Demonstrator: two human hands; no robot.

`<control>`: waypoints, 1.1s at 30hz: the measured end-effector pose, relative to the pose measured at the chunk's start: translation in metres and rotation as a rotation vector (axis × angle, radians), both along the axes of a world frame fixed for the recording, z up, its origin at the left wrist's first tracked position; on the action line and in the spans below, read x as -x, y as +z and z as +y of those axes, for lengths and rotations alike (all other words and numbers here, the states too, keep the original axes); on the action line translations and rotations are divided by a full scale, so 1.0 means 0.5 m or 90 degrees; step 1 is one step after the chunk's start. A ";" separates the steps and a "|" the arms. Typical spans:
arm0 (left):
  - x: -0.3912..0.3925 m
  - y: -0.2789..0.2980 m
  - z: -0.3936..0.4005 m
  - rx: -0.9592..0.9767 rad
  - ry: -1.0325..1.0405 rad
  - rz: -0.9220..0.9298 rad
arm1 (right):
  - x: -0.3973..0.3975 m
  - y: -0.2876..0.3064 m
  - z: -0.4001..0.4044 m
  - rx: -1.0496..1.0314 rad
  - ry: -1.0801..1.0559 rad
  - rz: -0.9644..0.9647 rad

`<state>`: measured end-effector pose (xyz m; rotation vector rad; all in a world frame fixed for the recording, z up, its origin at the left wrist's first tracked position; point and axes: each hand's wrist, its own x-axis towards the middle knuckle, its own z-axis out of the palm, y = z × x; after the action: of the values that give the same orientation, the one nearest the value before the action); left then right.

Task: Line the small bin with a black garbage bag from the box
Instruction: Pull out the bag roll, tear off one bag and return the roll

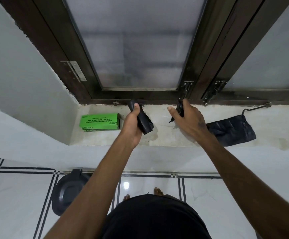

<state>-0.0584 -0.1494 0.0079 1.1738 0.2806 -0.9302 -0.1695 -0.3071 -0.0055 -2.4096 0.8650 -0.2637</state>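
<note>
black roll of garbage bags [144,122] gripped in the closed left hand [131,125], held above the stone window sill [166,135] just right of the green bag box [99,122]. right hand [186,118] pinches a black strip of bag [180,109] between thumb and fingers. one flat black garbage bag [231,130] lies on the sill beyond the right wrist; small black bin [67,190] on the tiled floor [19,195] below left.

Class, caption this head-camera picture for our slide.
Left hand grips bag roll, right hand pinches a bag above the sill.
</note>
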 end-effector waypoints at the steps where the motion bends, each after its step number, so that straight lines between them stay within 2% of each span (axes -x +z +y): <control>1: 0.002 0.000 0.001 0.000 0.015 0.009 | -0.004 0.004 0.006 -0.063 -0.016 0.000; 4: 0.008 0.005 -0.001 0.031 0.035 0.047 | -0.014 0.004 0.015 -0.237 -0.083 -0.084; 7: 0.009 0.005 0.001 0.037 0.046 0.066 | -0.029 0.002 0.018 -0.275 -0.089 -0.121; 12: 0.000 -0.009 0.015 0.057 0.063 0.114 | -0.031 -0.028 0.030 -0.014 -0.077 -0.068; 15: -0.001 -0.006 0.018 0.059 0.056 0.115 | -0.028 -0.038 0.038 0.118 0.027 0.023; 18: 0.001 -0.002 0.022 0.045 -0.007 0.083 | -0.020 -0.028 0.042 0.219 0.130 0.115; 21: 0.007 0.004 0.017 0.008 -0.081 0.028 | -0.014 -0.020 0.042 0.253 0.229 0.145; 24: 0.001 0.004 0.017 -0.054 -0.098 -0.040 | -0.002 -0.019 0.006 0.285 0.288 0.178; 26: -0.030 -0.001 0.043 -0.100 -0.064 -0.100 | 0.032 -0.014 -0.057 0.260 0.218 0.205; 29: -0.088 0.010 0.090 -0.020 0.027 -0.070 | 0.091 -0.003 -0.146 0.235 0.068 0.220; 31: -0.093 0.023 0.086 0.037 0.040 -0.045 | 0.088 -0.010 -0.154 0.249 0.067 0.190; 33: -0.069 0.030 0.055 0.044 0.004 -0.050 | 0.066 -0.018 -0.133 0.274 0.088 0.134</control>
<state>-0.0239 -0.1221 0.0227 1.1430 0.1870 -0.8790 -0.2024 -0.3738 -0.0147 -2.9269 0.7880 -0.1555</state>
